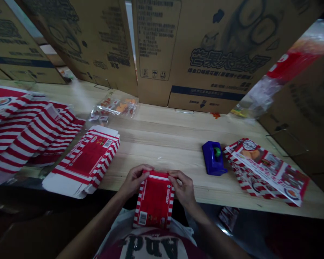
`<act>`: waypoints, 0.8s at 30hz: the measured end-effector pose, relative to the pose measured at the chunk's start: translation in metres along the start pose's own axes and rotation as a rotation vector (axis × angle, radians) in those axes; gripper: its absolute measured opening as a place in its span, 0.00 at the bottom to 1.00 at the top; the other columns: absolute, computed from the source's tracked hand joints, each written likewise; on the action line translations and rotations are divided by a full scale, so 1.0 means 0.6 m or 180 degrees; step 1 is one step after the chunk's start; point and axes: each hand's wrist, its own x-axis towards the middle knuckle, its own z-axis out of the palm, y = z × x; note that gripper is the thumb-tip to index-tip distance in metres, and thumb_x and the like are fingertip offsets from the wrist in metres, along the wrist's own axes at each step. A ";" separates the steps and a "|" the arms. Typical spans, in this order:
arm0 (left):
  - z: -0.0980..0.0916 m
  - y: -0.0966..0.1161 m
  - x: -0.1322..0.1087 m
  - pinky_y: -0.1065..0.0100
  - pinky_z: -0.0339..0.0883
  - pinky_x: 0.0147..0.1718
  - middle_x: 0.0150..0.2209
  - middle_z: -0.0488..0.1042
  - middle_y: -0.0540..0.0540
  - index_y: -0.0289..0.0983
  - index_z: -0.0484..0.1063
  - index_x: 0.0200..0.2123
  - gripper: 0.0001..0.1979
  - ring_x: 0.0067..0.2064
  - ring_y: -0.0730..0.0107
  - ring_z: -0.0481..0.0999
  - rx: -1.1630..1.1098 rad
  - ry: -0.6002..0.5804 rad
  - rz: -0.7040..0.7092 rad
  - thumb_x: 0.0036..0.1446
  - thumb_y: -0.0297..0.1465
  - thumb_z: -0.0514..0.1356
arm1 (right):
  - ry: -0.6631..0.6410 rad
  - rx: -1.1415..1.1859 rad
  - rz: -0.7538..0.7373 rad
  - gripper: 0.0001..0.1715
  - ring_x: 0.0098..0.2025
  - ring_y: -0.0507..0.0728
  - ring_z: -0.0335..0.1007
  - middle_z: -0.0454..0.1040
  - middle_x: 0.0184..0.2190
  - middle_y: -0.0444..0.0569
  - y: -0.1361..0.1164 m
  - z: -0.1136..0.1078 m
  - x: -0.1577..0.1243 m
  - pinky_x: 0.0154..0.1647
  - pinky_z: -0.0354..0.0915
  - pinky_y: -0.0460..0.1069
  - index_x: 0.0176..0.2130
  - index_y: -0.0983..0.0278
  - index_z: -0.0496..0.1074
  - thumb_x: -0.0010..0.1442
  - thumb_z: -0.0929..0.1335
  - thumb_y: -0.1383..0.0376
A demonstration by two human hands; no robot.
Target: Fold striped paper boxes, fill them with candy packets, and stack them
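A red-and-white striped carton (153, 201) stands on its end in front of my chest, its lower part past the table's front edge. My left hand (135, 180) grips its top left corner, and my right hand (181, 187) holds its top right side. Fingers of both hands curl over the upper edge. The carton's far face is hidden. To my right lies a stack of printed flat carton blanks (267, 172). A flat striped blank (83, 162) lies to my left.
A blue tape dispenser (214, 158) stands on the wooden table (162, 133) near the right stack. More striped blanks (27, 133) are piled at far left. A plastic bag of small packets (115, 108) lies behind. Large cardboard cartons (205, 54) wall the far side.
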 end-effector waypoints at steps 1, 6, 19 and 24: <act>0.010 -0.005 -0.002 0.64 0.69 0.43 0.43 0.77 0.42 0.36 0.75 0.39 0.11 0.43 0.61 0.76 -0.0250 0.0050 -0.0162 0.55 0.37 0.64 | 0.0137 0.0009 0.0057 0.08 0.40 0.59 0.74 0.78 0.35 0.50 0.002 0.004 -0.006 0.43 0.69 0.52 0.33 0.60 0.75 0.62 0.67 0.62; 0.035 -0.005 0.004 0.71 0.69 0.32 0.32 0.75 0.51 0.38 0.72 0.35 0.12 0.32 0.70 0.75 -0.0420 0.0160 -0.0557 0.50 0.35 0.68 | 0.0082 -0.0149 0.0000 0.12 0.51 0.59 0.70 0.75 0.49 0.52 0.012 -0.013 -0.020 0.53 0.66 0.54 0.47 0.59 0.73 0.63 0.66 0.63; 0.063 0.020 0.028 0.71 0.70 0.25 0.28 0.76 0.52 0.39 0.68 0.35 0.20 0.26 0.69 0.76 -0.0309 0.0184 -0.0988 0.43 0.39 0.71 | 0.2044 -0.0378 0.0727 0.16 0.27 0.56 0.63 0.72 0.22 0.47 0.101 -0.304 0.042 0.30 0.60 0.50 0.24 0.65 0.76 0.43 0.74 0.53; 0.071 0.031 0.033 0.72 0.69 0.24 0.27 0.76 0.53 0.39 0.68 0.35 0.20 0.25 0.70 0.75 -0.0192 0.0234 -0.0961 0.42 0.40 0.71 | 0.2380 0.0192 0.0731 0.15 0.25 0.54 0.62 0.70 0.21 0.45 0.120 -0.277 0.049 0.27 0.59 0.49 0.24 0.65 0.75 0.41 0.74 0.55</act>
